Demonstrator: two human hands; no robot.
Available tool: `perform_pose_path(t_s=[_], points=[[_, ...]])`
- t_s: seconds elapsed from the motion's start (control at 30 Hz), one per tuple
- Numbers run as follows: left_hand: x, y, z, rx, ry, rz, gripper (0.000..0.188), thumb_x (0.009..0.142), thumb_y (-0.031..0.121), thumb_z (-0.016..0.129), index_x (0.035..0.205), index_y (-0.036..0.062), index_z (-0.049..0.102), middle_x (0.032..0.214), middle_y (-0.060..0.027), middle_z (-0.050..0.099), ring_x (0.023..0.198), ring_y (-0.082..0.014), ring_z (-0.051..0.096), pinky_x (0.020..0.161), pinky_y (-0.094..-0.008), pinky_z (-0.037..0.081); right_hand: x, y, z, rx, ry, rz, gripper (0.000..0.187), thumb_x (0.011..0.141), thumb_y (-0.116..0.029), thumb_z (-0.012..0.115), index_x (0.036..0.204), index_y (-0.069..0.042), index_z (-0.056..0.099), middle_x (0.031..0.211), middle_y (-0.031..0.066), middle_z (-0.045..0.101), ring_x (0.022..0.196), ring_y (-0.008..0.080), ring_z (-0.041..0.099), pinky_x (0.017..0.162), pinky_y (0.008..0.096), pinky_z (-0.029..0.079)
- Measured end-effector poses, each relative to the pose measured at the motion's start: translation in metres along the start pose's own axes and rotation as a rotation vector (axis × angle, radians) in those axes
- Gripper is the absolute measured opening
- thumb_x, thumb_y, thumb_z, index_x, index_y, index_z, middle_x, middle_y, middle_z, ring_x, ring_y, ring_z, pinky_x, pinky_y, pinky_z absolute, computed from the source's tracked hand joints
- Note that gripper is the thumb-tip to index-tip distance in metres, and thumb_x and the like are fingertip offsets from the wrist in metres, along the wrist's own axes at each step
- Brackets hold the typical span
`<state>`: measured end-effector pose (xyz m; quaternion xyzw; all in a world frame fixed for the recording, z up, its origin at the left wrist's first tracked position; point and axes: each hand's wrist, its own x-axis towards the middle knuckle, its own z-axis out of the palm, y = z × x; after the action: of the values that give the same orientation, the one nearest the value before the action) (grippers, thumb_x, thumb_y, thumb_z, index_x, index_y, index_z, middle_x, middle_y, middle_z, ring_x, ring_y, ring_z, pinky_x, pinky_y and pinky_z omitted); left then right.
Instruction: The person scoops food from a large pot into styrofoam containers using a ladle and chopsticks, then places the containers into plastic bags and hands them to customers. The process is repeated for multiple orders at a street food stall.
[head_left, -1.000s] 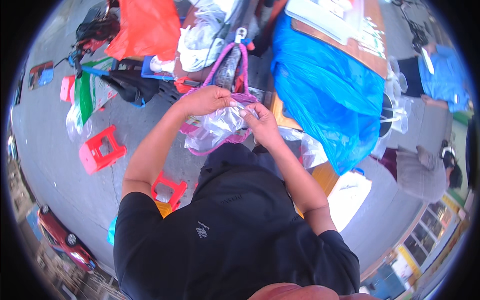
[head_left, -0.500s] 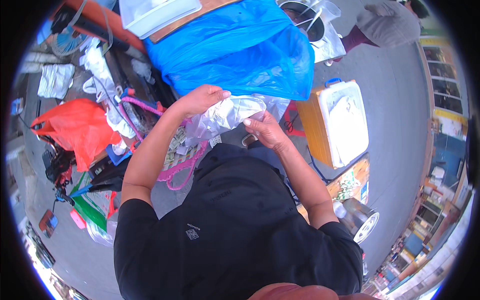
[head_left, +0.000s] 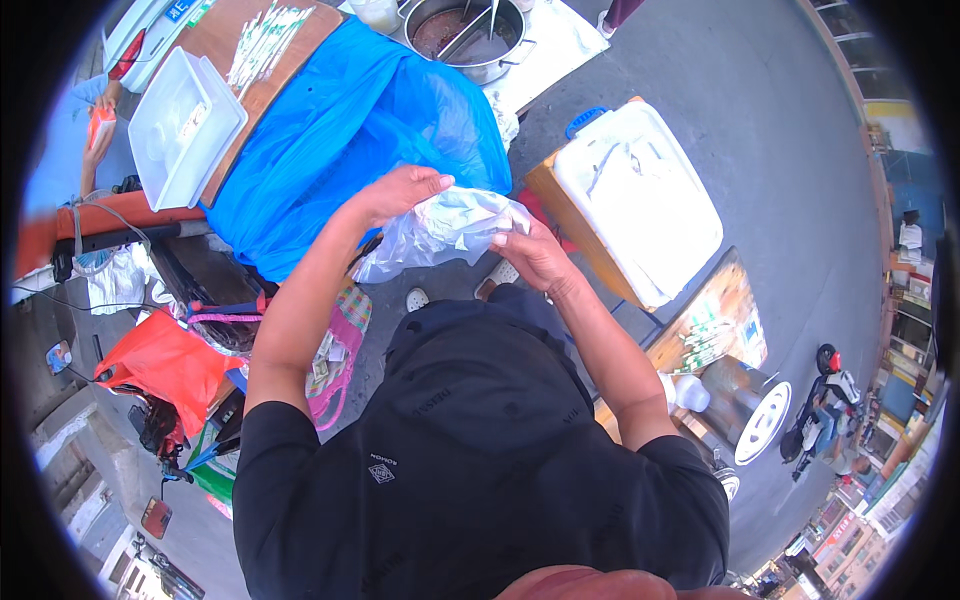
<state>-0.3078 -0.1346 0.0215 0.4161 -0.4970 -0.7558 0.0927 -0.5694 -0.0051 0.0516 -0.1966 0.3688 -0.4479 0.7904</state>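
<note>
A thin, translucent plastic bag (head_left: 440, 232) is stretched between my two hands in front of my waist, bunched and crinkled. My left hand (head_left: 402, 194) pinches its upper left edge, thumb pointing right. On the other side, my right hand (head_left: 533, 256) grips the bag's right edge between thumb and fingers. Whether anything lies inside the bag, I cannot tell. Just beyond my hands hangs a large blue plastic sheet (head_left: 330, 140), draped from a wooden board (head_left: 215, 35).
White plastic tubs (head_left: 185, 135) and paper-wrapped sticks (head_left: 265, 45) sit on the board. Beyond stands a pot of dark liquid (head_left: 470, 40). To the right are a white-topped box (head_left: 650, 200) and a metal drum (head_left: 735, 400). At left: a red bag (head_left: 165, 365), another person's hand (head_left: 98, 150).
My view has turned to the right, so the blue sheet and pot sit further left. The pot and wrapped sticks now show more fully. Both hands keep hold of the bag.
</note>
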Motion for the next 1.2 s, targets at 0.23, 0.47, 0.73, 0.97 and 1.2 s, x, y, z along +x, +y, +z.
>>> perform_pose_path(t_s=[0.23,0.47,0.73,0.97,1.2], points=[[0.069,0.06,0.049,0.149,0.055,0.09,0.042,0.108,0.045,0.063,0.09,0.0069,0.066,0.077,0.0034,0.059,0.072,-0.0069,0.055,0.062,-0.0283,0.047,0.0,-0.066,-0.086,0.02,0.055,0.068,0.046,0.091,-0.002,0.081,0.132,-0.004,0.06,0.114,0.0025,0.066,0.105,0.0145,0.065,0.096,0.0308,0.055],[0.132,0.09,0.091,0.684,0.557,0.552,0.034,0.102,0.032,0.075,0.095,0.0029,0.06,0.076,0.0,0.057,0.07,-0.0084,0.052,0.061,-0.0302,0.045,0.008,-0.084,-0.134,0.075,0.264,-0.016,0.03,0.091,0.002,0.08,0.113,-0.006,0.061,0.098,0.0006,0.063,0.087,0.0126,0.062,0.081,0.0276,0.053],[0.185,0.085,0.163,0.249,0.285,0.246,0.048,0.091,0.039,0.087,0.11,0.0043,0.06,0.084,0.0011,0.061,0.076,-0.0069,0.056,0.065,-0.0271,0.049,0.048,-0.114,-0.153,0.19,0.518,-0.081,0.026,0.097,-0.004,0.076,0.118,-0.004,0.061,0.101,0.0043,0.068,0.086,0.0135,0.065,0.076,0.028,0.056],[0.266,0.118,0.112,-0.065,-0.191,0.208,0.025,0.094,0.011,0.082,0.107,0.0066,0.061,0.098,0.0015,0.066,0.094,-0.0059,0.061,0.082,-0.0245,0.05,0.103,-0.16,-0.162,0.25,0.496,-0.097,0.025,0.098,-0.018,0.079,0.113,-0.006,0.063,0.096,0.0005,0.067,0.081,0.0099,0.062,0.067,0.0254,0.052],[0.331,0.144,0.057,-0.948,-0.368,0.094,0.007,0.104,0.015,0.067,0.103,0.0104,0.062,0.106,-0.0063,0.071,0.107,-0.0227,0.07,0.097,-0.0423,0.056,0.094,-0.17,-0.244,-0.79,0.82,-0.185,0.02,0.093,-0.015,0.081,0.094,-0.006,0.064,0.085,0.0019,0.068,0.073,0.0113,0.06,0.067,0.0292,0.049]])
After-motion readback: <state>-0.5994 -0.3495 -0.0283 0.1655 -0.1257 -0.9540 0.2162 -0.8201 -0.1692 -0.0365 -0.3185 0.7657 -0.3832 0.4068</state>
